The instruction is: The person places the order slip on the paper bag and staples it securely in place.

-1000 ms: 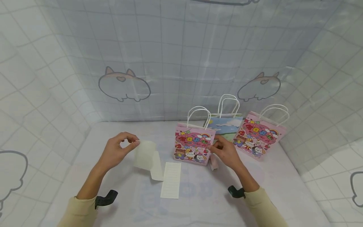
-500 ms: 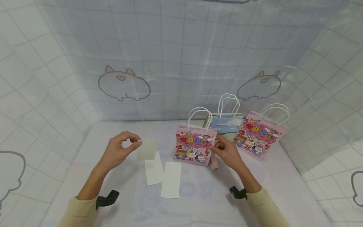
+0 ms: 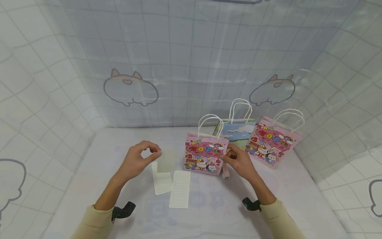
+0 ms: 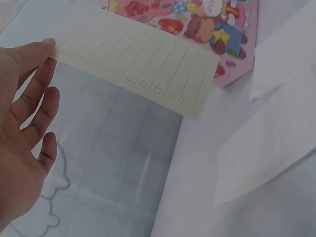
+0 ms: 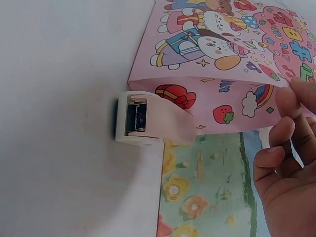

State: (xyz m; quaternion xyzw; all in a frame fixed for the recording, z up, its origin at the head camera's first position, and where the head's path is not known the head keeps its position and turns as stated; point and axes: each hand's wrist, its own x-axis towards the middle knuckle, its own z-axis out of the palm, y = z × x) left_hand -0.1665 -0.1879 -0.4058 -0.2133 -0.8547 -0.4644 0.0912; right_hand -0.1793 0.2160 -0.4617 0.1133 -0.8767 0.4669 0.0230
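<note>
My left hand (image 3: 138,162) pinches the corner of a lined paper sheet (image 4: 143,64) between thumb and forefinger. Small squares run along one side of this sheet, which hangs over the table left of a pink paper gift bag (image 3: 206,156). With the thumb on its front, my right hand (image 3: 239,162) pinches that bag's right edge; cartoon animals decorate it and white handles stand above. Two more paper sheets lie on the table, one lined (image 3: 180,189) and one (image 3: 162,184) partly behind the held sheet. A small pink-and-white, stapler-like device (image 5: 158,121) rests against the bag's side.
Behind the held bag stands a blue-and-green landscape gift bag (image 3: 238,131), partly hidden. A second pink gift bag (image 3: 273,142) leans at the right. Patterned sheeting (image 3: 191,66) closes off the table (image 3: 215,212) at the back and sides.
My left hand has lifted its sheet off another one, which now lies on the table, and has moved right toward the bag. The held bag has shifted slightly toward me.
</note>
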